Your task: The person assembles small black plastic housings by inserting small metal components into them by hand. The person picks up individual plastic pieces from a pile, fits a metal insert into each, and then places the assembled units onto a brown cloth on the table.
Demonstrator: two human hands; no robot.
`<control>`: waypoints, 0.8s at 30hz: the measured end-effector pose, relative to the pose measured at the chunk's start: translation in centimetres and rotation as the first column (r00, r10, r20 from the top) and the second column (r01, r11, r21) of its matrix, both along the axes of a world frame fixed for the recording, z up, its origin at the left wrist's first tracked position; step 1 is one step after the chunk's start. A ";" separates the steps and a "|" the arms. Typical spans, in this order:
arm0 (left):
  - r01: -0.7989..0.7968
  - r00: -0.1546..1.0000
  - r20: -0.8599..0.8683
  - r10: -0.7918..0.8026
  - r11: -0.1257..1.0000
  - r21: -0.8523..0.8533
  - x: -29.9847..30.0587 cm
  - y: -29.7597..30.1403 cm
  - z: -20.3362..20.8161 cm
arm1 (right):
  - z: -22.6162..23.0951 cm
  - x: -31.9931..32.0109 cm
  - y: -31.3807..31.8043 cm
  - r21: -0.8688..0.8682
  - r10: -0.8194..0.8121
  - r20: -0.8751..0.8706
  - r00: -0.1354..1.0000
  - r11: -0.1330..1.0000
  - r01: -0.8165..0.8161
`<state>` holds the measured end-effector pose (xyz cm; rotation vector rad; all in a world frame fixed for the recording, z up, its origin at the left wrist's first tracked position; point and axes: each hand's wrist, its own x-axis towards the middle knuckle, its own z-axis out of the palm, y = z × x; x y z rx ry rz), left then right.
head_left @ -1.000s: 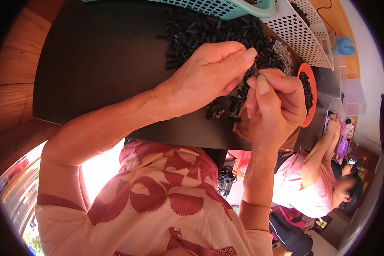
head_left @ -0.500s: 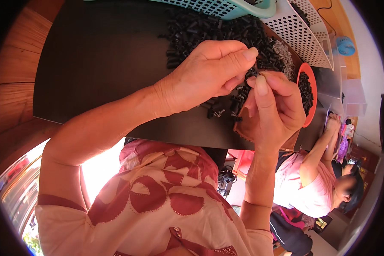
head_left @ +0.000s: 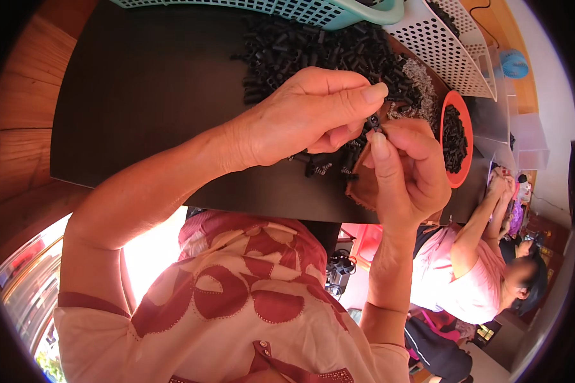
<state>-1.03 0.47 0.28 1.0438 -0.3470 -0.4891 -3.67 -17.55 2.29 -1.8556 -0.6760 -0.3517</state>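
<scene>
Above the dark table my left hand (head_left: 326, 112) and right hand (head_left: 415, 172) meet, fingers closed. Between them is a small black plastic part (head_left: 374, 120) with a round hole. My right thumb and forefinger pinch its lower end; the left fingers close about its upper end, partly hidden by the thumb. Behind the hands lies a heap of short black tubes (head_left: 281, 54). A pile of small metal springs (head_left: 421, 86) lies to its right. Below my left hand are several black pieces with springs (head_left: 319, 167). A brown tray-like piece (head_left: 364, 185) lies partly under my right hand.
An orange bowl (head_left: 469, 143) of black parts stands at the right. Along the back are a teal basket (head_left: 319, 14) and a white perforated basket (head_left: 450, 54). The table's (head_left: 140, 96) near edge runs by my body. Another person in pink (head_left: 460, 274) works at the right.
My right hand has shifted slightly down and left, and my left hand slightly down. The black part between them shows more plainly now.
</scene>
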 end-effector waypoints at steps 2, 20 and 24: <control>-0.001 1.000 0.009 0.001 1.000 0.022 0.0 0.0 0.1 | 0.1 -0.1 0.0 0.009 -0.001 -0.004 1.000 1.000 0.001; 0.088 0.957 -0.266 -0.119 0.988 -0.124 -0.7 -0.3 0.4 | -0.5 1.1 0.7 -0.025 0.032 0.035 0.999 0.999 -0.031; 0.104 0.945 -0.298 -0.138 0.987 -0.125 -0.6 -0.6 0.3 | -1.3 0.8 1.0 0.029 -0.023 0.011 1.000 0.999 0.023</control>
